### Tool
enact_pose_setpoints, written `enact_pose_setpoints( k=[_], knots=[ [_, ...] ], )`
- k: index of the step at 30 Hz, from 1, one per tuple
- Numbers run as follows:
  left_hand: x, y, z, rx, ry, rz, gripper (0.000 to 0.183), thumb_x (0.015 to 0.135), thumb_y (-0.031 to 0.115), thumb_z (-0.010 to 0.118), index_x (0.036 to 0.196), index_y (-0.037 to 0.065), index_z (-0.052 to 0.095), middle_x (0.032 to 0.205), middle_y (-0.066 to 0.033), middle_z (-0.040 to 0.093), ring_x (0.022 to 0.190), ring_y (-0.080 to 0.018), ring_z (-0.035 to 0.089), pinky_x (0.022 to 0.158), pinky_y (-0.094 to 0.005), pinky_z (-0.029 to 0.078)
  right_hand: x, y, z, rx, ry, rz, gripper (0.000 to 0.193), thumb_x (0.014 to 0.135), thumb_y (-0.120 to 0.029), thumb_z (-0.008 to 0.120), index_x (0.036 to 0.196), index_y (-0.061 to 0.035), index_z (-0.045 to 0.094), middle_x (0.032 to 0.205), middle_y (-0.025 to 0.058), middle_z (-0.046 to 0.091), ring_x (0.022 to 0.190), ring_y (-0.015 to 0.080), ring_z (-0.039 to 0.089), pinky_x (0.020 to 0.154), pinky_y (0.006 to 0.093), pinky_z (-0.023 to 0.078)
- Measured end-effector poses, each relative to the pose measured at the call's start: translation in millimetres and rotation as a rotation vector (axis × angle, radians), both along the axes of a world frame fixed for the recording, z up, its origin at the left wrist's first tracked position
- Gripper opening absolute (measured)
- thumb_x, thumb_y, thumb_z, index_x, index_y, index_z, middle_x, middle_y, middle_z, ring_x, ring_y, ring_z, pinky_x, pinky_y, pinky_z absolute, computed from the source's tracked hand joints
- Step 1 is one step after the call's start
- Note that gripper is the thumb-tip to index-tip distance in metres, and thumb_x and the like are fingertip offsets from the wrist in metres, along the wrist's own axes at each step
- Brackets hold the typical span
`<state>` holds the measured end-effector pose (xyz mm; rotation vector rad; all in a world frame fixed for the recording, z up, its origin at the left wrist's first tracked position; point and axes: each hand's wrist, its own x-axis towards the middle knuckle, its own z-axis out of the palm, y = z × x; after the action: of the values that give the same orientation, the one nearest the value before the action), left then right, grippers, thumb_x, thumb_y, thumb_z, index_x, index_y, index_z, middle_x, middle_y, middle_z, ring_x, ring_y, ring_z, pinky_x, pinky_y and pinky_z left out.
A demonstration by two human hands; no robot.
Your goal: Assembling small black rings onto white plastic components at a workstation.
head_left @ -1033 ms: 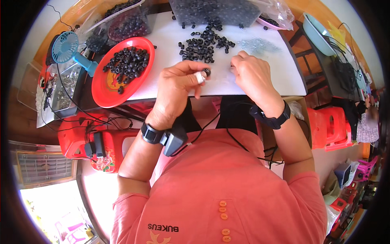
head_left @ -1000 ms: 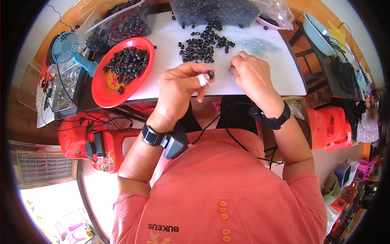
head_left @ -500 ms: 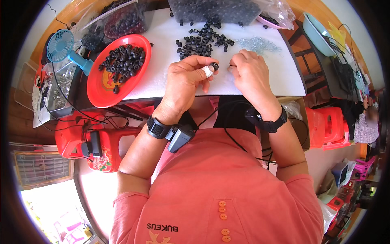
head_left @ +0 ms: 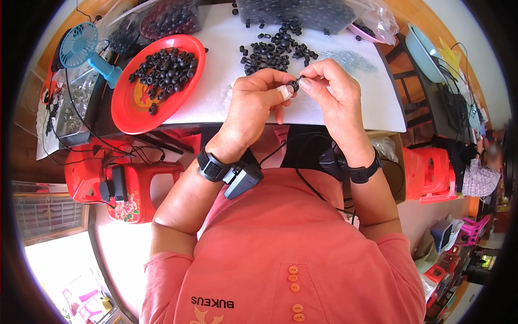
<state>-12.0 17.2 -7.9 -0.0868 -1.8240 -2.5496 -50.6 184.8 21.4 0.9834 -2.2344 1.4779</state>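
Note:
Between the thumb and forefinger of my left hand [head_left: 249, 105] is a small black ring-like part [head_left: 294, 85], its open end facing right. White tape wraps the tip of that thumb. My right hand [head_left: 341, 97] pinches a tiny dark piece right at the part's open end; the fingertips cover most of it, so its kind does not show. Just beyond my hands lies a loose pile of black parts [head_left: 268, 56] on the white tabletop [head_left: 210, 102]. Tiny clear pieces [head_left: 350, 60] are spread to the pile's right.
A red plate [head_left: 125, 120] of black parts rests on the table's left side. Behind it stand a blue fan [head_left: 79, 46] and a clear tub [head_left: 167, 21]. A large clear bin [head_left: 302, 13] fills the far edge. Cables run by my wrists and a red stool [head_left: 129, 197].
My right hand has risen from the table near the clear pieces and come left to meet the black part. The left hand keeps its hold. The whole view has shifted slightly.

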Motion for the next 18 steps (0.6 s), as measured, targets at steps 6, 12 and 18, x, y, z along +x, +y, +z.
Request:
enact_pose_setpoints(
  k=[6,12,18],
  knots=[
    [-0.9,2.8,2.8,0.07,-0.021,0.02,0.013,0.091,0.0,0.062,0.103,-0.006,0.065,0.085,-0.0083,0.067,0.065,-0.0098,0.059,0.048,-0.0222,0.049,-1.3,-4.1,-5.1,0.024,0.004,-0.027,0.008,0.089,-0.001,0.066,0.092,-0.0003,0.059,0.085,0.0062,0.063,0.077,0.0165,0.062,0.07,0.028,0.05],
    [2.1,3.9,4.6,0.086,-0.019,0.039,0.012,0.09,0.001,0.064,0.1,-0.007,0.065,0.081,-0.0075,0.065,0.063,-0.0094,0.058,0.045,-0.0216,0.047,8.2,-7.4,-6.5,0.042,0.083,-0.041,0.009,0.088,-0.001,0.067,0.089,-0.0019,0.058,0.082,0.0085,0.062,0.072,0.0212,0.065,0.064,0.0303,0.051],
    [4.3,3.7,2.4,-0.031,-0.018,0.042,0.014,0.092,0.004,0.064,0.102,-0.006,0.066,0.082,-0.0093,0.067,0.058,-0.0106,0.056,0.045,-0.0222,0.042,10.9,-8.2,-16.9,-0.042,0.096,-0.066,0.008,0.088,0.0,0.065,0.088,-0.0021,0.057,0.079,0.0091,0.059,0.069,0.022,0.063,0.061,0.0322,0.049]
  ],
)
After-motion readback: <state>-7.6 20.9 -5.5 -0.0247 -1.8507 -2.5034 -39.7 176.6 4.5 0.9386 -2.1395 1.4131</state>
